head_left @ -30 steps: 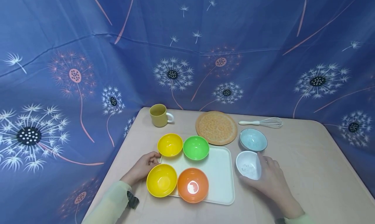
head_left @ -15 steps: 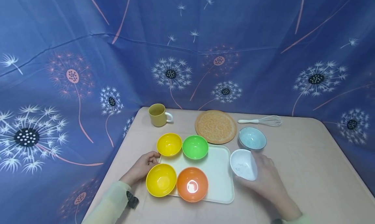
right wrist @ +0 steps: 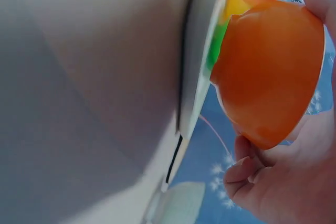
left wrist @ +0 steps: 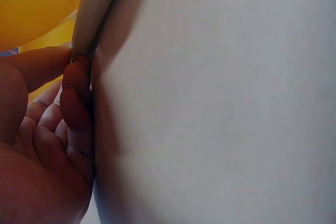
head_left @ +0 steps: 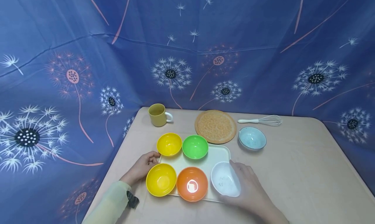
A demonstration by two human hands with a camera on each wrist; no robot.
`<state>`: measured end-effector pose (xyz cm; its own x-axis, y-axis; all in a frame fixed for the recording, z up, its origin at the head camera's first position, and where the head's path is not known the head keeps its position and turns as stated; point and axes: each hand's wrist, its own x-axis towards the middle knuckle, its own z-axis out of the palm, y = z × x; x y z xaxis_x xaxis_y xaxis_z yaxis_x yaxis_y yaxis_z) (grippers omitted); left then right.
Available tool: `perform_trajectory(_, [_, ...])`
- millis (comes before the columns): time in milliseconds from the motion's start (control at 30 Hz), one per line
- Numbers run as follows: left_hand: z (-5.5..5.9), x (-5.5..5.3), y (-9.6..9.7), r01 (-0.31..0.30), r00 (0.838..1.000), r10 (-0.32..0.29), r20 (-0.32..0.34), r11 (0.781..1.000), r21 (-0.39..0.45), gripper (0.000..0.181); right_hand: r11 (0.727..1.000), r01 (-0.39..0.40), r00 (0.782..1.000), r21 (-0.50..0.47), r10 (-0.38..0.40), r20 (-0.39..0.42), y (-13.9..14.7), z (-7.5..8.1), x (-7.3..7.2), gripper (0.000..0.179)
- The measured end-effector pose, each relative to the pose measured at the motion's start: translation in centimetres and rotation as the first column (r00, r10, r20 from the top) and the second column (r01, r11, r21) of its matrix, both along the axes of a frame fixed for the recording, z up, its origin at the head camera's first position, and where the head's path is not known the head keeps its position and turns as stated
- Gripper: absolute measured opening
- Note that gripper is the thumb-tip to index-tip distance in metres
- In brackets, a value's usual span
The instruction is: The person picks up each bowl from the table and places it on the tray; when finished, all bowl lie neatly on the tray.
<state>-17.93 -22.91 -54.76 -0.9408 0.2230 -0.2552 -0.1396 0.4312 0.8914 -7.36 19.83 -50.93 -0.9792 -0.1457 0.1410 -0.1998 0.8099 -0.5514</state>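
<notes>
My right hand [head_left: 249, 191] grips a bowl [head_left: 225, 179], white inside, over the right front part of the white tray [head_left: 220, 153]. The right wrist view shows this bowl's orange outer side [right wrist: 273, 72], with thumb and fingers around it, close above the tray. At the tray's left edge, my left hand [head_left: 143, 167] pinches the rim between thumb and curled fingers [left wrist: 76, 108]. Along the tray's left part stand two yellow bowls, one behind [head_left: 169, 144] and one in front [head_left: 161, 180], plus a green bowl [head_left: 195, 147] and an orange bowl [head_left: 192, 184].
Behind the tray lies a round board with a baked-crust pattern [head_left: 215, 127]. A mustard mug [head_left: 158, 116] stands at the back left. To the right are a light-blue bowl [head_left: 252, 138] and a whisk [head_left: 260, 120]. A blue dandelion-print cloth [head_left: 187, 71] hangs behind the table.
My right hand has carried the white-inside bowl leftward from beside the light-blue bowl to over the tray's right part, next to the orange bowl. My left hand stays at the tray's edge.
</notes>
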Motion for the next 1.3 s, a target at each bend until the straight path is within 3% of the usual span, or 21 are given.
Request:
perform_trajectory(333, [-0.1, 0.0, 0.0, -0.009, 1.0, 0.009, 0.005, 1.0, -0.006, 0.032, 1.0, -0.027, 1.0, 0.011, 0.027, -0.013, -0.6, -1.6, 1.0, 0.123])
perform_trajectory(800, [0.1, 0.1, 0.2, -0.017, 1.0, 0.017, 0.0, 0.999, -0.028, 0.034, 0.997, -0.053, 0.998, 0.053, 0.054, -0.013, -0.3, -1.7, 1.6, 0.123])
perform_trajectory(1133, [-0.1, 0.0, 0.0, -0.011, 1.0, 0.011, -0.013, 0.999, -0.043, 0.034, 0.994, -0.05, 0.991, 0.092, 0.039, 0.126, -0.4, -1.2, 1.5, 0.123])
perform_trajectory(1300, [0.0, 0.0, 0.0, -0.011, 1.0, 0.011, -0.009, 0.999, -0.046, 0.034, 0.992, -0.068, 0.991, 0.105, 0.055, 0.125, -0.3, -1.2, 1.4, 0.129])
